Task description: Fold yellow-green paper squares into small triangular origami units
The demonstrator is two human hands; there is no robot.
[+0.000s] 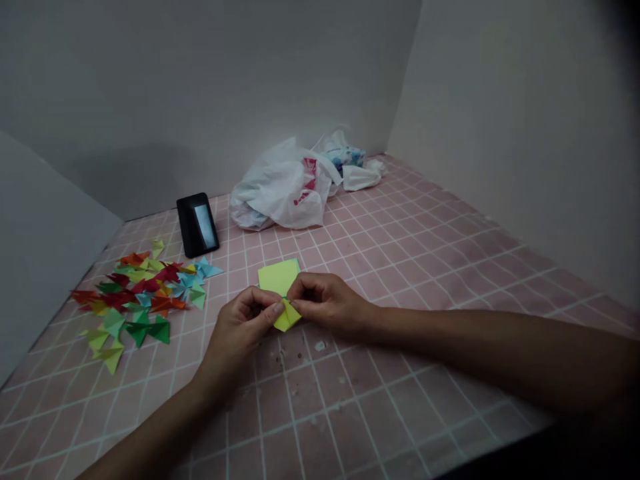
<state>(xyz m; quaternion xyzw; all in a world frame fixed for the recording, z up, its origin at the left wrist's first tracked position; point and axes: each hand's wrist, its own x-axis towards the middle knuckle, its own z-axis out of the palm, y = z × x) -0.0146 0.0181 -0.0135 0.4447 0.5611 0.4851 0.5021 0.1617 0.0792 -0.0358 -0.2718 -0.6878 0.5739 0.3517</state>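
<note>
A small folded piece of yellow origami paper (287, 317) is pinched between my two hands, a crease running down its middle. My left hand (249, 313) is closed on its left corner with thumb and fingertips. On the opposite corner my right hand (323, 300) is closed in a similar pinch. Just beyond my hands lies a stack of square paper sheets (278, 275), pale yellow-green on top with a bluish-green edge showing beneath. The fingers partly cover the near side of the stack and the upper edge of the folded piece.
Folded paper cranes (145, 287) in several colours are heaped at the left. A black phone-like device (198, 225) leans at the back wall. Crumpled white plastic bags (285, 187) lie at the back centre. The surface has a pink checked cover (350, 400); walls rise on three sides.
</note>
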